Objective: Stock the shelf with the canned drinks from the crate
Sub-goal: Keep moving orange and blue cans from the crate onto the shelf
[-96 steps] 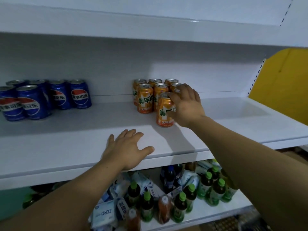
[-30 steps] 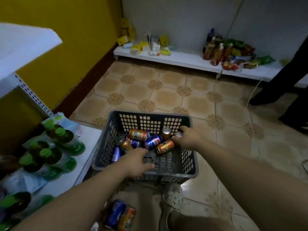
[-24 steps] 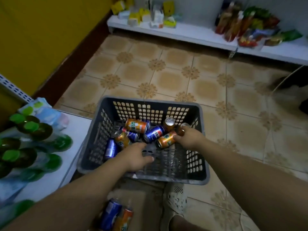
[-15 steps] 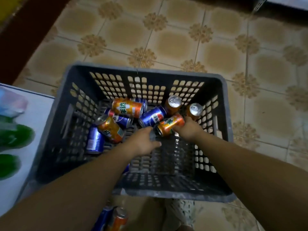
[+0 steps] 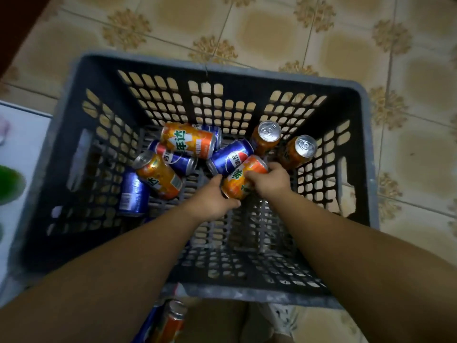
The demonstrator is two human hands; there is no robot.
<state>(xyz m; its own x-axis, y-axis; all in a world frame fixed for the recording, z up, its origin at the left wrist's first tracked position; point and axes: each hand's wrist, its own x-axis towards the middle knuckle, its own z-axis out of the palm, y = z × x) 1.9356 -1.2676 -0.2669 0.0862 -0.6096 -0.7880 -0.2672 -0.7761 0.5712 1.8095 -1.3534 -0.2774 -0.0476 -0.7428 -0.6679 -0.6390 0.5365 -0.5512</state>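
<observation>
A dark grey slotted crate [image 5: 81,154] fills the view from above, with several orange and blue cans lying or standing on its floor. My right hand [image 5: 268,180] is wrapped around an orange can [image 5: 241,178] lying near the middle. My left hand [image 5: 211,198] touches the same can's near end, fingers curled against it. Two orange cans [image 5: 268,136] [image 5: 300,151] stand upright at the back right. Another orange can [image 5: 188,139] lies on blue cans [image 5: 231,157] at the back. The stocked shelf is out of view.
Patterned beige floor tiles [image 5: 272,33] surround the crate. A low white shelf [image 5: 22,139] with a green bottle cap [image 5: 10,184] runs along the left. Two cans [image 5: 165,323] lie on the floor just below the crate's near rim.
I turned from the shelf down to the crate. Over the last second the view closed in, and both hands settled on the orange can in the middle, the right one gripping it.
</observation>
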